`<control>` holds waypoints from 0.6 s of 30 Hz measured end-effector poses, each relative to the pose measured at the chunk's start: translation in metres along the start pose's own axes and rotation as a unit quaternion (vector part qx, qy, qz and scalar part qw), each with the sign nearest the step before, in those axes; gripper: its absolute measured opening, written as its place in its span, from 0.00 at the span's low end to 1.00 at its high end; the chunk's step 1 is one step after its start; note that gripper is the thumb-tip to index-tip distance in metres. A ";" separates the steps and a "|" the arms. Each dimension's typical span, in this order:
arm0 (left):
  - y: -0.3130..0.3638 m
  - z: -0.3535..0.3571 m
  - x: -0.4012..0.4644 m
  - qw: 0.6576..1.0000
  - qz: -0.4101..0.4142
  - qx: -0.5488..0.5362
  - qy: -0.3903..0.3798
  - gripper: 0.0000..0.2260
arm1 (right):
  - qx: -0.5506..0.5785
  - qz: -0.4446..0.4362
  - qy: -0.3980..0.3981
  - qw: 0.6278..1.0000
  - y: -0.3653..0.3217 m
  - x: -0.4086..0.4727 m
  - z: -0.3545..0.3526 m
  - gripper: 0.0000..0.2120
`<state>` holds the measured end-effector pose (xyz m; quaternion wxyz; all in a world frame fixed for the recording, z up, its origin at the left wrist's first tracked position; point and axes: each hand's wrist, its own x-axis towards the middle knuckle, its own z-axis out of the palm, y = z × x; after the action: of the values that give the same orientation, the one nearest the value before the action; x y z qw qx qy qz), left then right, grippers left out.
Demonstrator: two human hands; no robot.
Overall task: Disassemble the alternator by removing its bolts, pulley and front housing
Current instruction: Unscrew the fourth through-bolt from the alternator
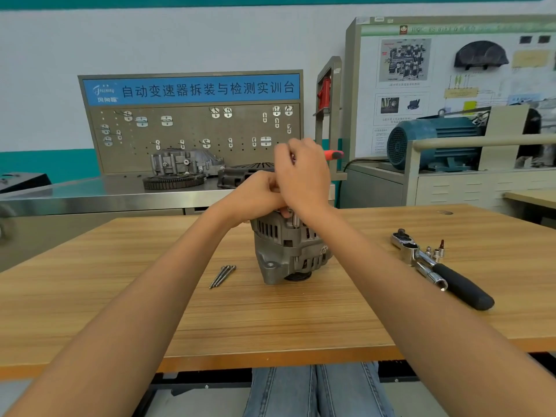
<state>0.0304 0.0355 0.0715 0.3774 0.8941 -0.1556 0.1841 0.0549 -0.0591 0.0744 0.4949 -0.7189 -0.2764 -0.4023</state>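
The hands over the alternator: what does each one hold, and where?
Right hand grips a red-handled tool by its handle. Left hand is curled at the alternator top; what it holds is hidden.

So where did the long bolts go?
The long bolts lie together on the wooden table, just left of the alternator, across from the ratchet wrench.

Bright, even indoor light, faint shadows, wide-angle bending at edges, hands slightly blurred.
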 end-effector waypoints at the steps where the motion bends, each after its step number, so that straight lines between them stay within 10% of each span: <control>1: 0.000 0.001 0.000 1.000 -0.007 -0.012 -0.010 0.08 | 0.087 0.039 -0.016 0.995 -0.001 0.004 -0.001 0.16; 9: -0.002 0.002 0.002 0.999 -0.008 -0.033 -0.036 0.07 | 0.529 0.241 -0.115 0.805 0.004 0.022 -0.013 0.27; 11: -0.001 0.002 0.002 0.999 -0.011 -0.025 -0.034 0.06 | 0.438 0.216 -0.067 0.870 0.000 0.016 -0.010 0.23; 14: -0.001 0.000 0.002 1.000 0.018 0.007 -0.007 0.09 | 0.018 0.036 -0.006 0.999 -0.002 -0.004 0.000 0.11; 18: 0.001 -0.001 0.000 0.998 0.065 0.007 0.013 0.15 | -0.314 -0.037 0.031 0.948 -0.005 -0.013 0.004 0.16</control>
<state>0.0297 0.0358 0.0725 0.3606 0.8822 -0.2071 0.2207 0.0454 -0.0531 0.0654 0.2373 -0.8143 -0.1468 -0.5090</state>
